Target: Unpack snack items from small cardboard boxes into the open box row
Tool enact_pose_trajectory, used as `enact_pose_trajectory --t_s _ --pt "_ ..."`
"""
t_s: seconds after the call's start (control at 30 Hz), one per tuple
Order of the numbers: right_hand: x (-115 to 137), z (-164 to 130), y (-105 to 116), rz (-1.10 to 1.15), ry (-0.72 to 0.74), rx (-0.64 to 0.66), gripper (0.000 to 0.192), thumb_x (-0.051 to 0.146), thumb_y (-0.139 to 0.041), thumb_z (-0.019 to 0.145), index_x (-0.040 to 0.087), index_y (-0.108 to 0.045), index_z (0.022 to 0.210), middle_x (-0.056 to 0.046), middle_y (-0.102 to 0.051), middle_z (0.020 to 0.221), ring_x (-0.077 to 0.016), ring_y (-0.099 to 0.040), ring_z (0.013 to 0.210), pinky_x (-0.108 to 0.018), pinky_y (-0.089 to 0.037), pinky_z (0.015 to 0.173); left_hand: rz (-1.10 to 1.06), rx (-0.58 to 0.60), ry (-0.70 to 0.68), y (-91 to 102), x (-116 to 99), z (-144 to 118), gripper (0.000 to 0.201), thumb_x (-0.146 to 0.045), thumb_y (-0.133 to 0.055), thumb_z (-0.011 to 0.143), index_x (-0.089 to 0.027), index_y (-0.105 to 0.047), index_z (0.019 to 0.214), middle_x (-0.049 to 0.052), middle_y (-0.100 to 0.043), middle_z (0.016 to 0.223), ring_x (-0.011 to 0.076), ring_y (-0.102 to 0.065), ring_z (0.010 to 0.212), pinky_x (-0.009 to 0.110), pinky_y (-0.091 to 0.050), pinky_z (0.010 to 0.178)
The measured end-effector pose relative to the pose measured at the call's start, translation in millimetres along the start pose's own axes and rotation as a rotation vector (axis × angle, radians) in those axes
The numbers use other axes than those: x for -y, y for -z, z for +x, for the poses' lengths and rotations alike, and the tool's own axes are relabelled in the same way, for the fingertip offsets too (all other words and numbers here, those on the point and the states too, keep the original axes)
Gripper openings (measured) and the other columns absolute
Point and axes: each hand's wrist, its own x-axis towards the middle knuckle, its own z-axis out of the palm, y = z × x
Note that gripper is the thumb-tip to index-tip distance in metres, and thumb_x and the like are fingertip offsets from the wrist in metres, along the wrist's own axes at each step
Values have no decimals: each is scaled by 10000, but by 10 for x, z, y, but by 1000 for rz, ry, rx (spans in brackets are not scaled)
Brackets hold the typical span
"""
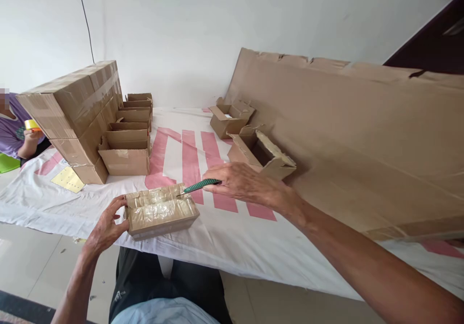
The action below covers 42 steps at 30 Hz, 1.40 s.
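Observation:
A small cardboard box (163, 213) with shiny clear tape over its top lies near the front edge of the cloth-covered table. My left hand (108, 222) grips its left end, fingers on the far side and thumb on the near side. In my right hand (235, 181) is a green utility knife (201, 185). Its tip points left and is at the seam on the box's top, near the right end; whether it has cut in, I cannot tell.
Taped boxes (79, 106) stand stacked at left, beside a row of open boxes (125, 155). Two open boxes (250, 150) (230, 116) sit before a large leaning cardboard sheet (348, 145). A person (16, 126) at far left holds a yellow tape roll (32, 125).

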Motion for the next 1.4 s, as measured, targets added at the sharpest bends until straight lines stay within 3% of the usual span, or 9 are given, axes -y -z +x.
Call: enact_pose_trajectory --t_s 0.13,0.3,0.37,0.47,0.57,0.77,0.93,1.23,1.4 --pt "-243 -327 -103 292 -155 -199 352 508 -608 989 231 -823 1017 -33 -755 833 -201 -634 731 -316 -476 674 -10 3 -23 -13 67 21 420 -375 -715 824 -290 -740 1235 93 -553 1629 347 -565 1482 455 -582 1025" --pt "-402 -655 -981 492 -416 -455 472 613 -593 940 191 -799 992 -83 -781 897 -261 -707 824 -361 -567 740 -16 4 -35 -14 99 4 440 -357 -722 832 -310 -742 1269 86 -537 1641 356 -563 1486 457 -597 1028" --pt "-408 -752 -1312 552 -505 -492 481 623 -580 940 191 -790 971 -58 -735 781 -254 -686 756 -360 -563 704 -16 20 -41 -8 97 -2 435 -342 -722 837 -314 -751 1271 85 -529 1647 359 -559 1490 453 -598 1038" --pt "-362 -824 -1502 604 -593 -576 502 668 -597 916 198 -772 923 -9 -625 634 -222 -597 621 -343 -515 608 -26 45 -70 0 91 2 437 -303 -729 840 -318 -762 1275 80 -481 1689 359 -504 1539 440 -579 1081" --pt "-256 -786 -1339 632 -565 -592 480 669 -626 913 210 -764 896 1 -620 629 -198 -559 588 -325 -483 575 -63 55 -111 -3 87 13 473 -274 -728 857 -328 -744 1327 77 -443 1716 350 -435 1591 423 -568 1103" --pt "124 -498 -826 603 -224 -329 335 496 -622 996 215 -801 974 -23 -742 786 -190 -641 681 -302 -506 627 -136 81 -130 -24 23 15 525 -237 -713 860 -358 -725 1370 61 -473 1679 328 -498 1530 396 -594 1071" --pt "349 -230 -723 535 -5 -207 264 392 -623 1012 216 -819 1020 -24 -753 784 -181 -670 698 -303 -521 665 -104 103 -118 -9 -58 12 560 -201 -700 828 -362 -734 1363 64 -542 1599 311 -566 1443 387 -596 1045" --pt "545 66 -590 311 87 -77 261 339 -629 1028 288 -840 1173 -35 -837 957 -215 -756 870 -315 -556 773 -74 99 -108 -32 37 19 618 -173 -659 786 -354 -717 1374 61 -529 1613 302 -558 1436 402 -573 1065" --pt "617 136 -519 201 94 -74 260 335 -633 1031 279 -848 1167 -31 -825 901 -195 -737 792 -293 -510 722 -71 117 -107 -22 16 10 625 -186 -655 793 -362 -711 1391 64 -529 1613 303 -564 1427 418 -569 1073"
